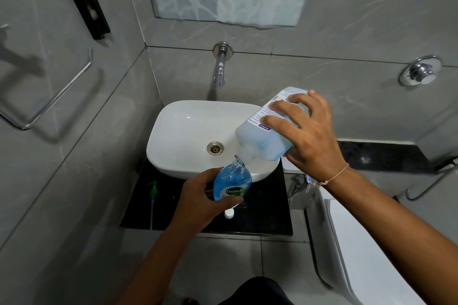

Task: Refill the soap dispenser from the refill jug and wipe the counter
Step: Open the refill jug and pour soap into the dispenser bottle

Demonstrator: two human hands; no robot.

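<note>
We find the soap dispenser [231, 184] just at the near rim of the basin [188, 131], above the black counter [262, 215], its open neck leaning a little to the right. The left hand [198, 202] has fingers and thumb wrapped round the bottle's lower body. The right hand [309, 131] grips the refill jug [270, 129] with fingers spread across the label, holding it tipped down to the left so its spout meets the dispenser's neck. Whether soap is running at this instant we cannot tell; any stream is hidden where the two necks meet.

The blue level stands high in the dispenser, so we judge overflow the chief risk: the jug is steeply tipped, and a late correction would send soap down the bottle onto the left hand and counter. The neck is narrow, too; a waver of either hand could slide the spout aside. The green pump [152, 189] lies far left on the counter, the white cap [229, 213] directly below the pour, where spilled soap would land on it.
</note>
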